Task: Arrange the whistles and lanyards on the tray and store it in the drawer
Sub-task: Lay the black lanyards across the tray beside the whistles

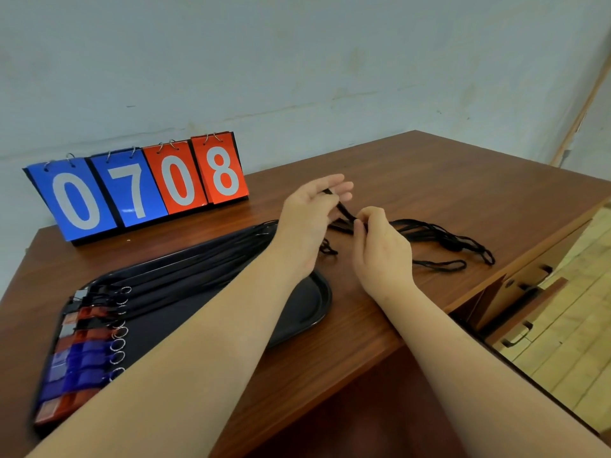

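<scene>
**Teasing one strand from the loose cords (439,239)**

Red and blue whistles (76,358) line the tray's (319,302) left end, with their straps (198,262) laid parallel, likely to stay untangled. Past the tray's far end, the left hand (310,219) pinches a raised strand (342,209). The right hand (380,246) pinches the bunch beside it, seemingly separating one. The remainder trails on the desk (429,180) toward the drawers (529,279).

— How were the arms dressed?
— Both forearms (231,325) were bare, from the lower edge of view up to the wrists.
— And the hands?
— The left hand (307,223) and the right hand (380,249) were bare too.
</scene>
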`<state>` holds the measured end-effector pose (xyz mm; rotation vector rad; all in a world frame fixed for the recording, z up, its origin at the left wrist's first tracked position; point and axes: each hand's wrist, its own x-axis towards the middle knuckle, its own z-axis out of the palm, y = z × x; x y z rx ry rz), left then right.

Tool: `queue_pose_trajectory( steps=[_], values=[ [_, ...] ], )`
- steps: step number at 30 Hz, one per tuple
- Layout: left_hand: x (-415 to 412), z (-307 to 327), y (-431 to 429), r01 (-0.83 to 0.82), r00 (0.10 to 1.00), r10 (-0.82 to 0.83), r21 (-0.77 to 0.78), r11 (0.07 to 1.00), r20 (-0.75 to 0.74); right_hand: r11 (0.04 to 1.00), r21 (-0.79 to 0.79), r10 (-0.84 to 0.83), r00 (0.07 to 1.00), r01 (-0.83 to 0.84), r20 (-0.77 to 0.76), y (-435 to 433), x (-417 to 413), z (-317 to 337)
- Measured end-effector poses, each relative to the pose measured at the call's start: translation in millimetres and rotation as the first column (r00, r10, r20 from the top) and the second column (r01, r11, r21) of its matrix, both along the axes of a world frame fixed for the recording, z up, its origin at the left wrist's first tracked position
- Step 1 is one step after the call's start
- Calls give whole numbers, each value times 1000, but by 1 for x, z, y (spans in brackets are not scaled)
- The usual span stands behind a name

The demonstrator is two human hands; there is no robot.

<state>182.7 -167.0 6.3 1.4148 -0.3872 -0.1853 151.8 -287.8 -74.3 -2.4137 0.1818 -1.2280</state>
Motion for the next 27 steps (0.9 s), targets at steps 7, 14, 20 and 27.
queue_pose_trajectory(
  steps=[7,14,20,27],
  values=[
    [-1,15,32,-180,960,158,78,981,232,987,-149,59,998,-58,3,-1,-3,-1],
    [-4,20,83,-268,909,215,104,958,356,956,-278,87,996,-89,-18,1,-5,1],
    [-16,17,132,-342,885,194,309,888,423,929,-362,58,997,-71,-48,4,-6,2],
    [-20,6,182,-459,808,130,477,749,574,875,-477,56,996,-84,-72,4,-4,1]
  ],
)
